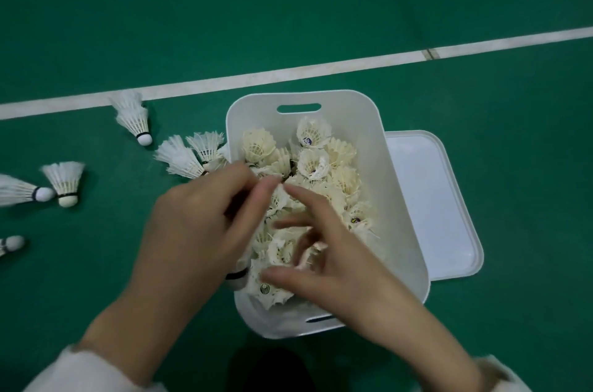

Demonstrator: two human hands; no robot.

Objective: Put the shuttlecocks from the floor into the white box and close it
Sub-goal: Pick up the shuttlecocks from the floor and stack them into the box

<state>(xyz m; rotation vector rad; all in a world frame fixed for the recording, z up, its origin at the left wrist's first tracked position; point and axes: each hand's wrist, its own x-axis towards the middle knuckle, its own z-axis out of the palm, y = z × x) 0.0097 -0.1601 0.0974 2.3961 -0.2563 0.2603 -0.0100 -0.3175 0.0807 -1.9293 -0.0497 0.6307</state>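
Two hands work over the white box (pixel 394 186). The left hand (pixel 195 224) curls round a shuttlecock (pixel 238 276), its banded cork poking out below the palm, seemingly ready to drop it in. The right hand (pixel 340 260) lies spread and relaxed on the packed shuttlecocks (pixel 321 163), holding nothing, probably settling their frayed feather skirts. Left of the box, loose shuttlecocks (pixel 65 183) lie on the green floor (pixel 481 6). The smooth plastic lid (pixel 449 199) juts from the box's right side, not yet on.
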